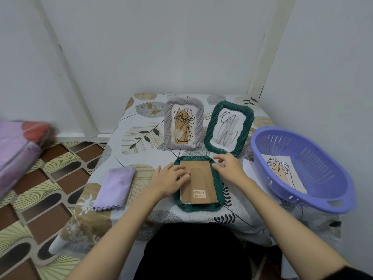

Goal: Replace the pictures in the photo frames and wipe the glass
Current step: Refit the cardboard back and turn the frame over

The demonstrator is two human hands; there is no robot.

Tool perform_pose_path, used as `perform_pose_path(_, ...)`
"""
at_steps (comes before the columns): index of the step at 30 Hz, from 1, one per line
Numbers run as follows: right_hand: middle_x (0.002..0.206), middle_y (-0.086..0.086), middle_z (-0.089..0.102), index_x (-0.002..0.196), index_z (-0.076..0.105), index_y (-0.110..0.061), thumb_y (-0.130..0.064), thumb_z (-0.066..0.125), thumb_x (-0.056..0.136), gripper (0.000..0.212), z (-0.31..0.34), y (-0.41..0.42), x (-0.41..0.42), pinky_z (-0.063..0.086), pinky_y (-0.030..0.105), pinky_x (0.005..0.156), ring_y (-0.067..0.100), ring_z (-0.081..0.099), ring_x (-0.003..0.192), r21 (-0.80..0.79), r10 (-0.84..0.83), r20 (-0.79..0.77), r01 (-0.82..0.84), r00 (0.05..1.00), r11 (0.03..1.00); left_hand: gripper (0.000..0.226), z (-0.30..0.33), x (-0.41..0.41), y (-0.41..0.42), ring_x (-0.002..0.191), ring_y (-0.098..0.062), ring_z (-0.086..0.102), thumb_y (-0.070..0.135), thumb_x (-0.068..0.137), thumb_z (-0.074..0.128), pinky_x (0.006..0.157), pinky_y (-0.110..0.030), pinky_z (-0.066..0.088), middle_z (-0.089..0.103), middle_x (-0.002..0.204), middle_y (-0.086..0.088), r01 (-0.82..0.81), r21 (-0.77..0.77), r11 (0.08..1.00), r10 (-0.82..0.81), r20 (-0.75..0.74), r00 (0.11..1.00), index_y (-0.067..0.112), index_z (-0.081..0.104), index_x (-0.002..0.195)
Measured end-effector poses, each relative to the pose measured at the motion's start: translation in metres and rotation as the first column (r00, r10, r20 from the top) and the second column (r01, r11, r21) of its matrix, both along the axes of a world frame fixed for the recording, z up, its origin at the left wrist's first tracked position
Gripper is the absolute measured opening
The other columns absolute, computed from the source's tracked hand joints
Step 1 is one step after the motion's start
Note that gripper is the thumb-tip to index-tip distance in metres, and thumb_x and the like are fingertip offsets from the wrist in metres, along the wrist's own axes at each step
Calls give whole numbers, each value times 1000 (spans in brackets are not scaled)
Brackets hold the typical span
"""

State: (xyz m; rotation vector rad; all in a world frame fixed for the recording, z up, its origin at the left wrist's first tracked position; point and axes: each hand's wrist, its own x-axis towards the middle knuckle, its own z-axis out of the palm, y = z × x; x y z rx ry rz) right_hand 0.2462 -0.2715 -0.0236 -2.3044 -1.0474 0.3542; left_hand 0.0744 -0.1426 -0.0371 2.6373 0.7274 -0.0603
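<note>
- The face-down green frame (198,181) hides its glass and picture; only the cardboard back (196,178) shows.
- The left hand (169,179) lies flat, fingers straight, on the back's left side.
- The right hand (230,165), fingers loosely bent, touches the frame's far right corner; whether it pinches anything is unclear.
- The cloth (115,187) lies left of the left hand.

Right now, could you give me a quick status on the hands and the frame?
Left hand flat on cardboard backing. Right hand at green frame corner. Frame face down. Nothing obstructing.
</note>
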Motion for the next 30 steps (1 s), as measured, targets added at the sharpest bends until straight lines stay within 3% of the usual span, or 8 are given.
perform_pose_path(3,122,15,48,133,47,-28,-43,59,86,51,-9,15,9,39,43,99,33,44,115,-153,16,56,-8,998,988,60,-3,2,-8,137,-16,27,70,78,43,114,-50,8,42,137,7,12,122,992,-14,13,1000,30,47,123)
perform_pose_path(8,133,8,41,136,37,-42,-56,49,86,53,-12,18,13,34,45,101,31,36,122,-342,112,189,-42,976,939,69,-8,3,-12,143,-19,15,71,77,43,115,-50,4,36,142,4,17,186,982,-18,7,1000,36,32,136)
perform_pose_path(18,125,-2,48,125,49,-43,-56,46,87,40,-21,12,8,30,44,98,23,38,119,-254,100,279,-27,955,967,66,-9,2,-12,143,-19,13,69,80,42,115,-49,3,33,144,5,31,176,984,-31,-3,1000,41,29,139)
perform_pose_path(24,124,-5,53,131,44,-43,-54,49,86,47,-29,7,-3,31,42,96,21,42,117,-116,-34,247,65,968,991,66,-11,2,-11,142,-20,15,69,79,42,115,-48,4,34,143,5,32,173,984,-34,12,999,41,30,138)
perform_pose_path(27,130,-6,53,132,41,-45,-54,49,86,47,-32,4,-9,30,42,94,20,40,119,-59,-92,216,107,972,992,64,-11,4,-8,138,-19,22,69,78,45,115,-46,8,39,139,5,19,160,987,-27,46,999,41,37,135)
perform_pose_path(30,133,-8,49,131,42,-45,-56,47,87,46,-32,1,-11,28,39,90,20,36,120,-93,-83,201,104,976,990,49,-11,10,0,123,-17,38,61,82,47,107,-35,22,50,122,4,-14,142,990,-7,151,988,38,53,124)
